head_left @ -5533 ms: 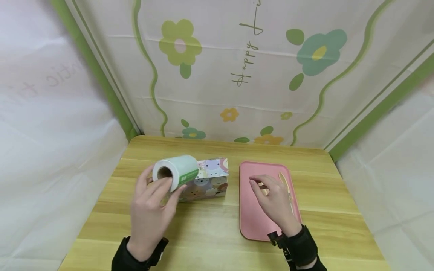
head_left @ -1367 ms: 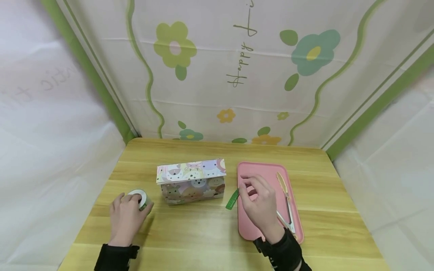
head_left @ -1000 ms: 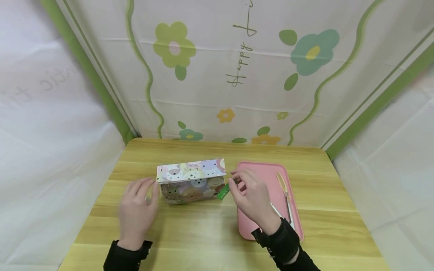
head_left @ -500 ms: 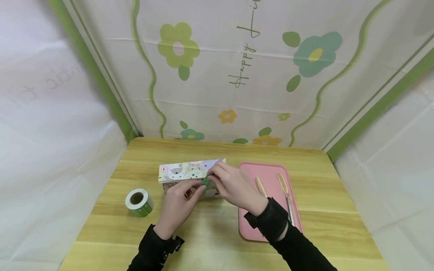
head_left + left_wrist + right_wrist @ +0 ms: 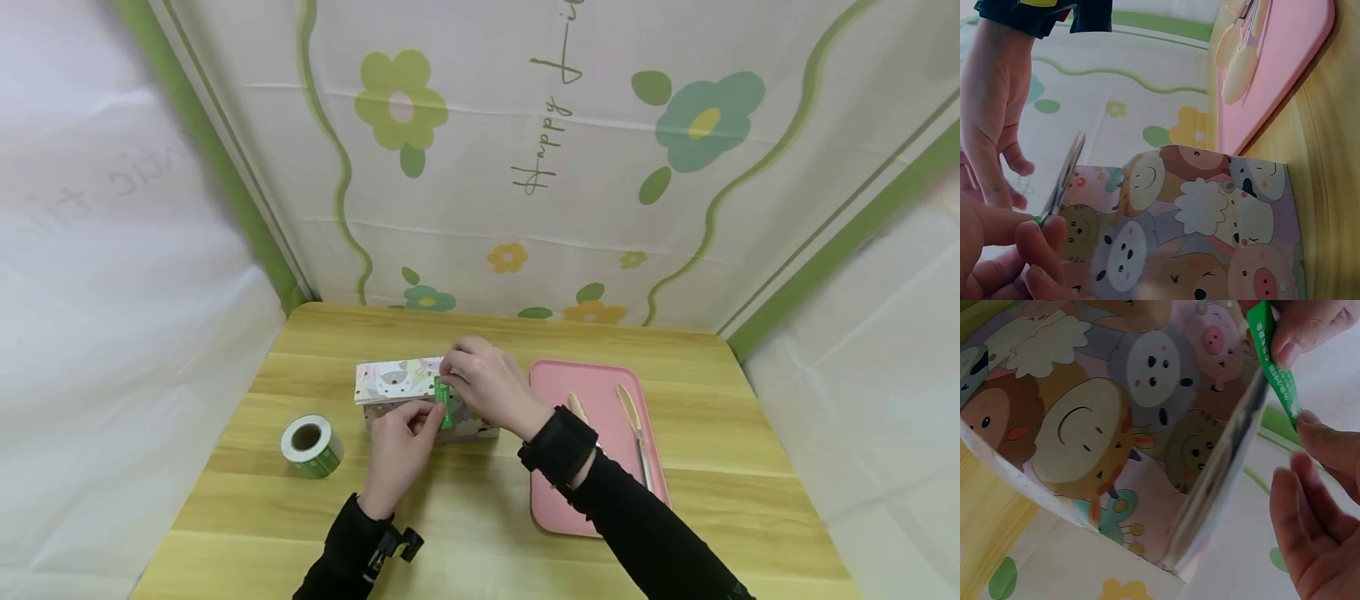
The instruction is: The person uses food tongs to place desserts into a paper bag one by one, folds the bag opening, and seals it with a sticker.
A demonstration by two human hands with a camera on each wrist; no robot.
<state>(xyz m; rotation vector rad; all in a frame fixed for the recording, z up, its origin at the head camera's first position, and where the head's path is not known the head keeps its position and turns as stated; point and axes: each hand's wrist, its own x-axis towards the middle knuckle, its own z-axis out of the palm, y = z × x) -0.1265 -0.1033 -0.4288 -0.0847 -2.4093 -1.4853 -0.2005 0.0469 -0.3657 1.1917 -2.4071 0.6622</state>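
Wood-grain table carries, at our far left, a roll of green stickers lying well apart from both hands. Next comes the cartoon-animal box, where our left hand pinches the lower end of a green sticker strip between thumb and forefinger at the box's front edge. Our right hand pinches the strip's upper end over the lid. Rightmost, a pink tray holds tongs.
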